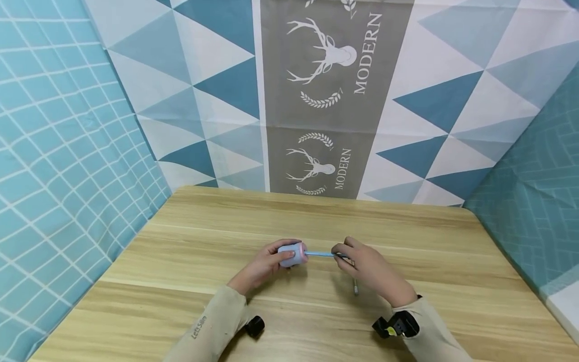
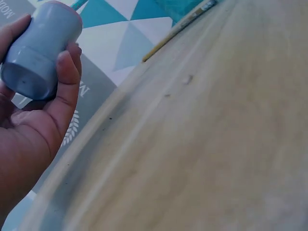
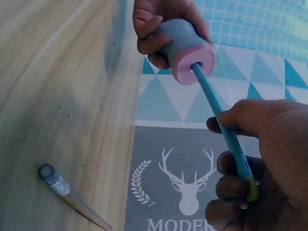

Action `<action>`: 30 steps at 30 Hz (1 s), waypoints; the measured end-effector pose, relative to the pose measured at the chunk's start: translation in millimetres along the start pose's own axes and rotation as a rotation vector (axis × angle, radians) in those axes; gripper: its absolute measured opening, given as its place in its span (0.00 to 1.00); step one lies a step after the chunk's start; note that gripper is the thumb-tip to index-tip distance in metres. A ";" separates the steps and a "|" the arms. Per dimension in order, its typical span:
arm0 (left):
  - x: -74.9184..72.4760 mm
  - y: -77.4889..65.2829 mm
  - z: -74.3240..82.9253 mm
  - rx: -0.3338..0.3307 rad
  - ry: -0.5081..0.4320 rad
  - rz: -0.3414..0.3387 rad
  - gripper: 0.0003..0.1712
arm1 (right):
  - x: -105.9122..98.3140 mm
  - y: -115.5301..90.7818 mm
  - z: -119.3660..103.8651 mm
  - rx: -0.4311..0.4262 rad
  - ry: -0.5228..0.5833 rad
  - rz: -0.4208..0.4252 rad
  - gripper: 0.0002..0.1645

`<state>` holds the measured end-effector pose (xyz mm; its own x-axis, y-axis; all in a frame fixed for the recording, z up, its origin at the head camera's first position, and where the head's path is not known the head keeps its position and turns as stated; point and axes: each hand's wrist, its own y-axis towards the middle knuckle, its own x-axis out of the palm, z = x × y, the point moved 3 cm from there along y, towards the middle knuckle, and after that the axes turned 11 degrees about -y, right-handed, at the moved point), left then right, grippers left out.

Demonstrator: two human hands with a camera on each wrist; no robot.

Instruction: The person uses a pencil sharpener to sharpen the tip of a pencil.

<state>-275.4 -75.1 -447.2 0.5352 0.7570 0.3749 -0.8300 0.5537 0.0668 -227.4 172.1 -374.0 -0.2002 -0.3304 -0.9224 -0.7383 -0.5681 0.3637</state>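
Observation:
My left hand (image 1: 264,265) grips an electric-style pencil sharpener (image 1: 289,255) with a pale blue-grey body and pink front, tipped on its side above the table. In the right wrist view, a blue pencil (image 3: 217,107) has one end inside the hole of the pink face (image 3: 182,73). My right hand (image 1: 373,269) pinches that pencil near its yellow-green end, thumb on one side and curled fingers on the other. The pencil's inserted point is hidden in the sharpener. Below my right hand, a second pencil (image 3: 71,196) with a metal ferrule and eraser lies on the wood.
The wooden table (image 1: 217,221) spreads under both hands, its back edge against a triangle-patterned wall covering (image 1: 226,141). Small crumbs (image 2: 187,79) and dark specks lie on the tabletop. A black wrist camera (image 1: 255,327) sits at the left cuff, another (image 1: 397,326) at the right.

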 end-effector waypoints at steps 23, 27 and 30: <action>20.3 0.1 -6.5 0.129 0.025 0.192 0.22 | 25.9 12.7 -14.5 -0.244 -0.319 0.474 0.22; 21.1 -0.3 -6.9 0.131 0.018 0.198 0.21 | 23.9 15.6 -19.3 -0.256 -0.372 0.509 0.27; 21.5 0.0 -7.5 0.146 0.006 0.199 0.21 | 22.7 17.3 -22.7 -0.199 -0.350 0.503 0.22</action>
<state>-262.7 -56.2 -446.1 0.3596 0.8483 0.3886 -0.9328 0.3379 0.1255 -230.1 137.6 -385.7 -0.7135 -0.3467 -0.6088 -0.3725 -0.5483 0.7487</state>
